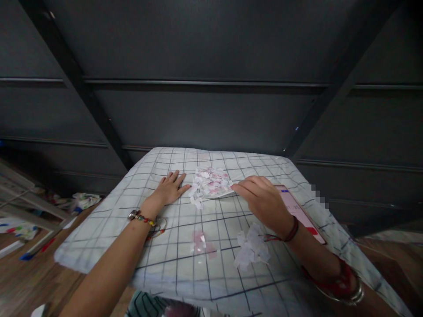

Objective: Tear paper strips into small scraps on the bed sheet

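Note:
My left hand (169, 188) lies flat on the checked cloth, fingers spread and holding nothing, its thumb close to the left side of a paper sheet. Torn white and pinkish paper scraps (211, 180) cover most of this sheet (220, 195), and some overhang its left edge. At the sheet's right corner, the thumb and forefinger of my right hand (259, 196) are pinched together on its edge. A loose pile of white paper scraps (253, 247) lies below my right wrist. Pink translucent pieces (201, 244) rest on the cloth nearer to me.
A phone (302, 215) with a pink lit screen lies right of my right hand. The table with the checked cloth (165, 255) stands against a dark panelled wall (205, 119). To the left, a pale frame (36, 211) and scattered items are on the wooden floor.

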A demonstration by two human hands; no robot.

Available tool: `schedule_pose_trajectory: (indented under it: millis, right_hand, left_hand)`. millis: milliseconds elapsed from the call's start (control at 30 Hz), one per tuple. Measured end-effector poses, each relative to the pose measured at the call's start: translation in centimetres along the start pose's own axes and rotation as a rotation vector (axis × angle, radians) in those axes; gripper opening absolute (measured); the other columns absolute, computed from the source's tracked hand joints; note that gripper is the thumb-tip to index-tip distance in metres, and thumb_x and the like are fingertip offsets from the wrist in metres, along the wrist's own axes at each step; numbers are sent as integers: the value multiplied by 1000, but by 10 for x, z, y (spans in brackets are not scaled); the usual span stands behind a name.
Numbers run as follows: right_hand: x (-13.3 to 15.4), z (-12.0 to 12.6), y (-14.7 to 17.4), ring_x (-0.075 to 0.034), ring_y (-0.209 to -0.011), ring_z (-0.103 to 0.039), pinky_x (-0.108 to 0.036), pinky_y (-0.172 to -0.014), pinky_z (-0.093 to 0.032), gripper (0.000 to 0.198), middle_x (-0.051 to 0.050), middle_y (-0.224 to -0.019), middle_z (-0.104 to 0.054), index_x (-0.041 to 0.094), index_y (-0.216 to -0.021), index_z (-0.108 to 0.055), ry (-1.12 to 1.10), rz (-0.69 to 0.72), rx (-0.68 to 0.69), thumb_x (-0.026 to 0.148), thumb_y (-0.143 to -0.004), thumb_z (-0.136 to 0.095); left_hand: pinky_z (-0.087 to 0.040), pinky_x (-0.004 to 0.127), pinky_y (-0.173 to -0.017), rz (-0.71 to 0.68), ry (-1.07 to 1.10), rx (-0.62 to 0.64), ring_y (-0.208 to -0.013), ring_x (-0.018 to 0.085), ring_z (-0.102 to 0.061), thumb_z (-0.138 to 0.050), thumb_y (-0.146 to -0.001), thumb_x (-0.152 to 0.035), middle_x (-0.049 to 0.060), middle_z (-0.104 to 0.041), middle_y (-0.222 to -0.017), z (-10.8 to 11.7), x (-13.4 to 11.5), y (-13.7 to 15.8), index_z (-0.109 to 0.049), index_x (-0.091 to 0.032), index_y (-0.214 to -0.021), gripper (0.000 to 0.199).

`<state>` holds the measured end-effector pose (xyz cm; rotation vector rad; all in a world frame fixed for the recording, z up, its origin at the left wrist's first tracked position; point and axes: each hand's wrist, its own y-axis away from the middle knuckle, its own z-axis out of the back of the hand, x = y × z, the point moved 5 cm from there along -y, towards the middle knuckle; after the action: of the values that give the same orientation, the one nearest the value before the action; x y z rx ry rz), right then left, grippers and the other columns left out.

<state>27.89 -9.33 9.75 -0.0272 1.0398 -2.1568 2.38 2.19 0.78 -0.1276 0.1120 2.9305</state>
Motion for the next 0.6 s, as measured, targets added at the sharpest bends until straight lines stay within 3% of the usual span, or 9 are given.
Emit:
schedule_pose_trajectory:
  millis: [233,467,600]
  right_hand:
    - [-5,5,2,-18,-77,-55,-30,-71,-38,33,-1,-79,-69,20,-90,-66,-34,-11,8,-4,-85,-44]
    - [0,-11,4,-19,-80,-56,-31,-71,-38,32,-2,-84,-71,21,-92,-66,-44,-9,32,-3,-85,-45]
    - [-5,-2,4,-18,-78,-55,-31,-72,-39,34,-1,-79,-70,20,-89,-66,-44,-11,4,-4,-85,-43]
  left_hand:
    - [-27,51,-115,-10,1,-30,-148,33,-25,-31,-95,-61,14,-27,-161,1,0,0,-35,-22,-152,69]
    - [-26,52,-115,1,-1,-13,-148,34,-24,-26,-94,-64,13,-24,-162,-4,4,-4,-32,-22,-153,72]
    - [-27,51,-115,-3,9,-11,-148,34,-24,-26,-93,-65,12,-25,-163,-3,3,-3,-33,-23,-153,73]
